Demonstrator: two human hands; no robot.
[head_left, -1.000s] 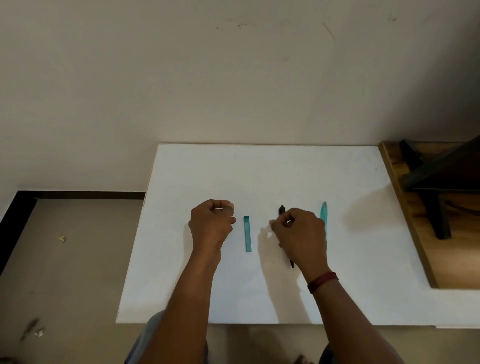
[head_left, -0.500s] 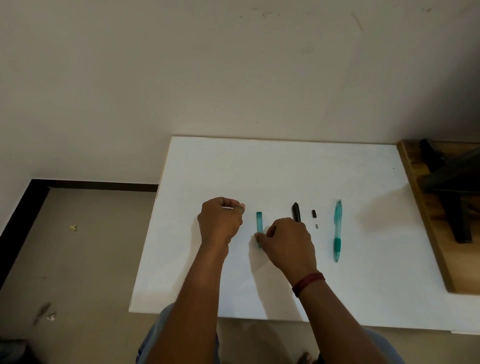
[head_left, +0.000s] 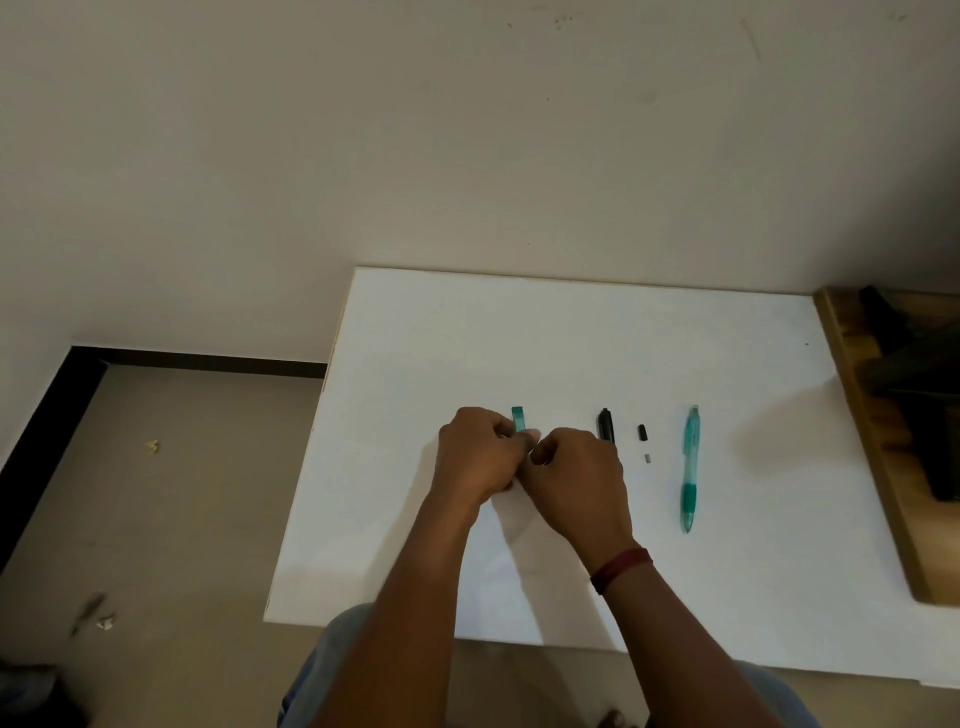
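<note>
Over the middle of the white table (head_left: 571, 332), brings the left hand (head_left: 475, 454) and the right hand (head_left: 576, 480) together, knuckles up and fingertips touching, where half a second ago kept them apart beside the teal barrel piece (head_left: 518, 418). Has raised that piece off the tabletop. Now holds it where the hands meet, far end poking out beyond the left fingers, rest hidden. Curls the left fingers in a pinch around it. Curls the right fingers too, but cannot tell whether onto the piece. Wears a red wristband (head_left: 621, 569) on the right wrist. Leaves the teal pen (head_left: 691, 467), black pen (head_left: 605, 425), small black cap (head_left: 642, 432) and tiny grey bit (head_left: 647, 458) lying to the right, unmoved.
</note>
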